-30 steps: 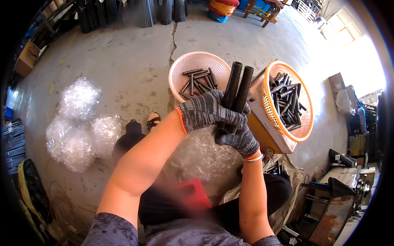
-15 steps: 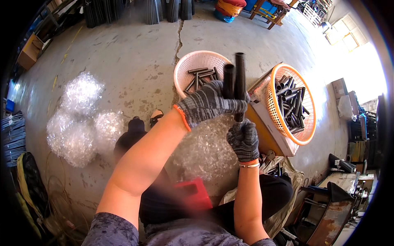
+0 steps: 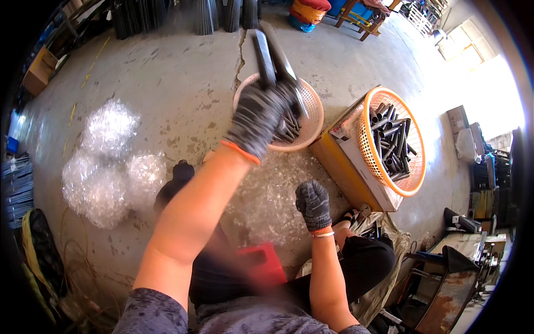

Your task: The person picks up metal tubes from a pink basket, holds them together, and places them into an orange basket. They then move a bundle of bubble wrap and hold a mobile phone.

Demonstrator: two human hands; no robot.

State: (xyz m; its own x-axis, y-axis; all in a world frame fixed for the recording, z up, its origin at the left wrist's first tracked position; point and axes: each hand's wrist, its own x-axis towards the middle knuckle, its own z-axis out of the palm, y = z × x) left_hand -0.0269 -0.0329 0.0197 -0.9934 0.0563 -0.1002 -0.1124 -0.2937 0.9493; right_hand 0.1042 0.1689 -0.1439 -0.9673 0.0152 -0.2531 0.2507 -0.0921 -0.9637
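My left hand (image 3: 257, 118), in a grey-and-black knit glove with an orange cuff, is closed around black tubes (image 3: 265, 58). The tubes are smeared by motion and tilt up toward the far side, above the pale pink plastic basket (image 3: 317, 114). More short black tubes lie inside that basket, partly hidden by my left hand. Nearer to me, my right hand (image 3: 312, 200), gloved the same way, makes a fist over crumpled clear plastic (image 3: 267, 209). No tube sticks out of it, and whatever its fingers may hold is hidden.
To the right an orange-rimmed basket (image 3: 421, 161) full of black tubes leans against a cardboard carton (image 3: 347, 161). Clumps of clear plastic film (image 3: 100, 183) rest on the floor at left. A red plastic object (image 3: 267, 261) is close to my lap. Bundled black rods (image 3: 206, 16) stand far back.
My left hand has swung forward and left with the tubes, over the pink basket. My right hand has come away from the tubes, slightly left and nearer to me.
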